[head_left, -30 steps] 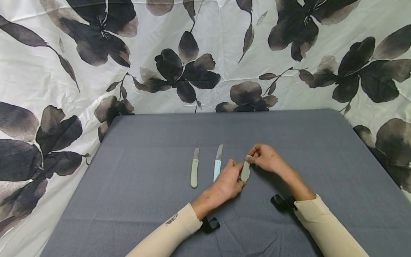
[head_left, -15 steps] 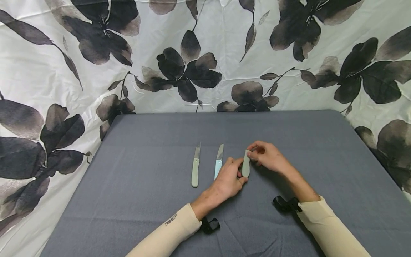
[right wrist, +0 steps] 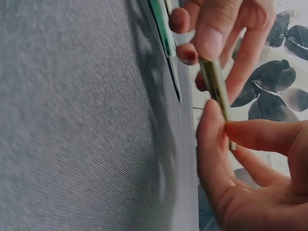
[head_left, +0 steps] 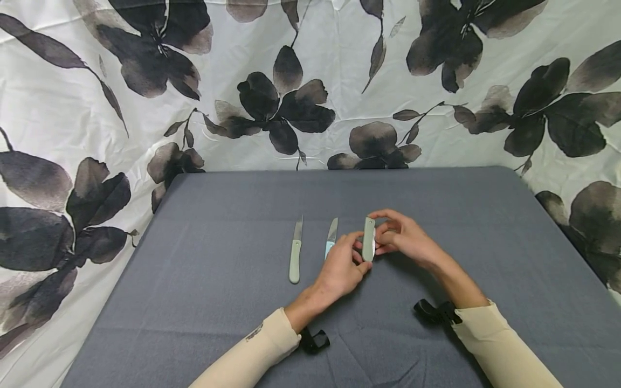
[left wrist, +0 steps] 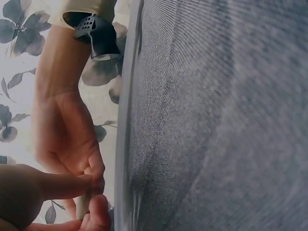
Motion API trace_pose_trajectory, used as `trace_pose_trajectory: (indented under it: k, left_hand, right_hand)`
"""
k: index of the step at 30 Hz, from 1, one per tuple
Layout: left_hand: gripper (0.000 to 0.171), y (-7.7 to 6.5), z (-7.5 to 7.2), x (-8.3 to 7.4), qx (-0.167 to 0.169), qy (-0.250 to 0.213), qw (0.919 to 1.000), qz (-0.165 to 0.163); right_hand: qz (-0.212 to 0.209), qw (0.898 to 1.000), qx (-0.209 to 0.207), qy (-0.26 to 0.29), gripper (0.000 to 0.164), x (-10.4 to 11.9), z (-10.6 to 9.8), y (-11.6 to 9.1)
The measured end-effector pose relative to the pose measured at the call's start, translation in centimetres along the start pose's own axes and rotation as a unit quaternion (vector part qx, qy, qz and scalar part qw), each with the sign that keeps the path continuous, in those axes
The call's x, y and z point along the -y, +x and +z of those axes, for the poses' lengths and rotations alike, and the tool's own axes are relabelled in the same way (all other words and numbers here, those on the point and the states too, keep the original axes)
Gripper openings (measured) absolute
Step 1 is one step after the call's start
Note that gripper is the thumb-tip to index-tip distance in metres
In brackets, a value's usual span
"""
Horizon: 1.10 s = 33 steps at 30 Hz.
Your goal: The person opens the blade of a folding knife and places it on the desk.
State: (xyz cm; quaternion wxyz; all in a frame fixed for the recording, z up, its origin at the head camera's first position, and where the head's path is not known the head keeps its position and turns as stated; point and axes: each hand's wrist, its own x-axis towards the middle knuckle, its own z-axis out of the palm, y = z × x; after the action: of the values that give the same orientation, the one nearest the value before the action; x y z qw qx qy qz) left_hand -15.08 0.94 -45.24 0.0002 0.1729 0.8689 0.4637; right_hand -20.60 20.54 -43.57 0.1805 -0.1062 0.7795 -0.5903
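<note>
A pale green folding knife [head_left: 368,240] is held upright between both hands over the table, with its blade folded along the handle and a thin light edge showing on the right side. My left hand [head_left: 338,270] pinches its lower end between thumb and fingers. At the upper end and right side, the fingers of my right hand [head_left: 408,240] grip it. In the right wrist view the knife [right wrist: 215,86] appears edge-on, pinched from both ends. Mostly covered by my right hand in the left wrist view, only a bit of the knife's handle [left wrist: 83,206] shows.
Two opened knives lie left of my hands on the grey cloth-covered table [head_left: 218,302]: a pale green one [head_left: 295,261] and a light blue one [head_left: 332,231], whose handle is partly hidden behind my left hand. A floral sheet [head_left: 310,145] hangs behind the table.
Both hands have raised the knife slightly and turned it more upright. The right hand's fingers have shifted from pinching its top to spreading along its right side and top.
</note>
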Motion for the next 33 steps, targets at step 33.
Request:
trace_pose_trajectory:
  k: [33]
  left_hand:
    - [0.060, 1.1, -1.7, 0.7, -0.025, -0.171, 0.9830, -0.061]
  right_hand:
    - [-0.060, 0.995, -0.053, 0.058, 0.054, 0.2, 2.5, 0.2]
